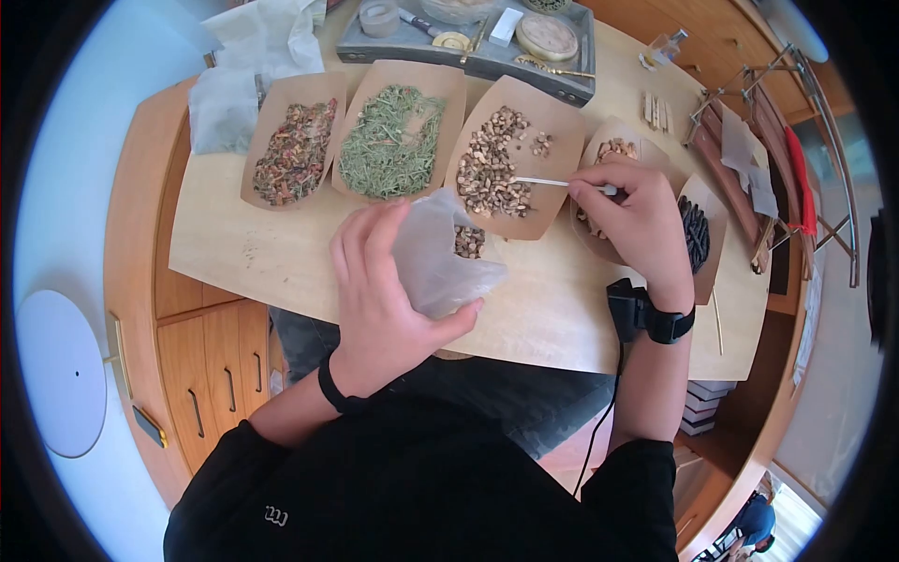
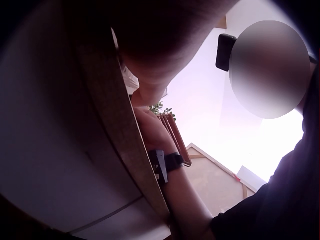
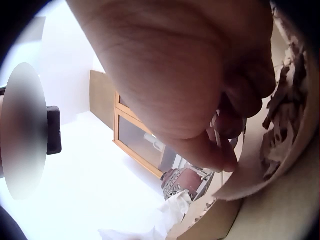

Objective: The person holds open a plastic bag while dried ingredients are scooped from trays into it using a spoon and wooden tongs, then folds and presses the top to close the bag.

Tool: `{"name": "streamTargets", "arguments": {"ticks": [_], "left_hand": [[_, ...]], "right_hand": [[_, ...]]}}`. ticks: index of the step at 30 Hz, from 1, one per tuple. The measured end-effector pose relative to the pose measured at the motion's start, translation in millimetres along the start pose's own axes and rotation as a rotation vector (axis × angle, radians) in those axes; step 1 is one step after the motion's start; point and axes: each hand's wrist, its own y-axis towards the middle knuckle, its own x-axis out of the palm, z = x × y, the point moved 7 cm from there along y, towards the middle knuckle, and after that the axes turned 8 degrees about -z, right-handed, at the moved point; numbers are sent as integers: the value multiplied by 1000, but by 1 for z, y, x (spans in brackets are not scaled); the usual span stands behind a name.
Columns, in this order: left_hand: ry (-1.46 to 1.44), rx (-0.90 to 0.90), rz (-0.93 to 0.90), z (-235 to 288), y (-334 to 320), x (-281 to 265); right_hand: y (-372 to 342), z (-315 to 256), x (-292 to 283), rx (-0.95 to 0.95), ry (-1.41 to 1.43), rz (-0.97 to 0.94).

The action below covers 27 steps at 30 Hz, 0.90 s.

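Observation:
In the head view the left hand holds a translucent pouch between its spread fingers and thumb; brown chopped pieces show at its mouth. The right hand pinches a thin light-coloured spoon or stick, whose far end lies over the paper tray of brown pieces. In the right wrist view, curled fingers of the right hand are close above a tray edge. The pouch is hidden in the left wrist view, where the right forearm shows.
Paper trays of reddish mix, green herb and black sticks flank the middle one. A grey tray with small items stands behind. White pouches lie back left, a rack stands right, and a stick lies front right.

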Motion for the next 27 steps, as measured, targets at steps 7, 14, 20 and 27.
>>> {"name": "streamTargets", "arguments": {"ticks": [7, 14, 20, 27], "left_hand": [[29, -6, -19, -1, -1, 0], [14, -9, -1, -4, -2, -1], [12, -4, -9, -2, -2, 0], [-10, -16, -21, -5, -3, -3]], "right_hand": [[2, 0, 11, 55, 104, -27], [-9, -9, 3, -51, 138, -30], [-25, -35, -5, -261, -54, -96], [-85, -24, -34, -59, -215, 83]]}}
